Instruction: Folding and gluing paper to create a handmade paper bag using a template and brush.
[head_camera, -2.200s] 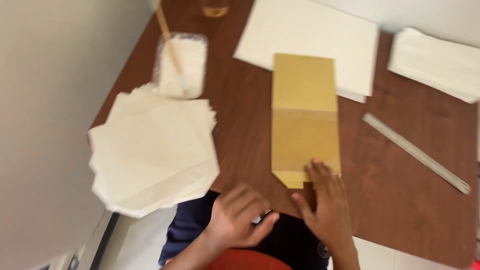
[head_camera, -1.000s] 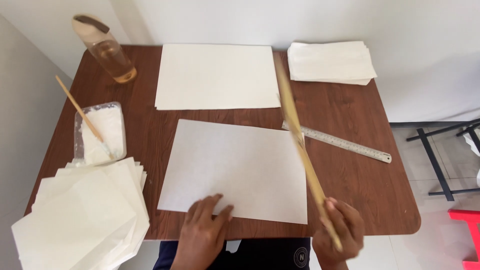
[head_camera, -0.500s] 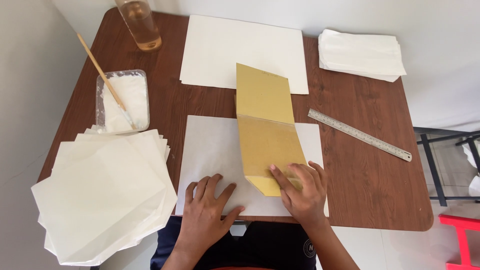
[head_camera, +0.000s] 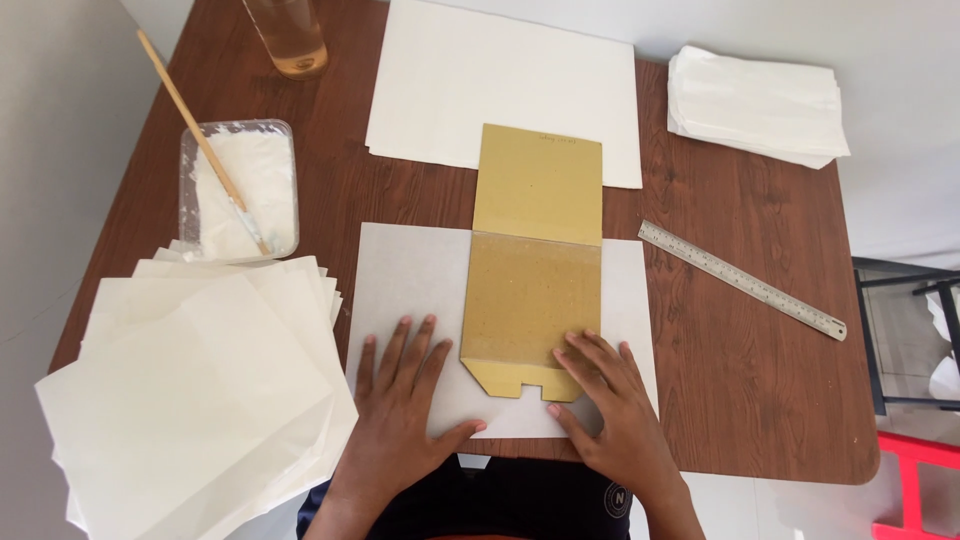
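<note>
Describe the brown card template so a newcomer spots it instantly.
On the wooden table, find the white sheet nearest the person. The brown card template lies on its middle, under the right hand. It is the only tan piece among white papers, with a notched lower edge.

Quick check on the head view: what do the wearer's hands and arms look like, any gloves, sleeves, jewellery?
Both hands are bare: no gloves, rings, watch or bands on the left hand or right hand. Forearms are uncovered to the frame edge, no sleeves visible. Nails are short and unpainted. A dark garment with a small round emblem shows below.
</note>
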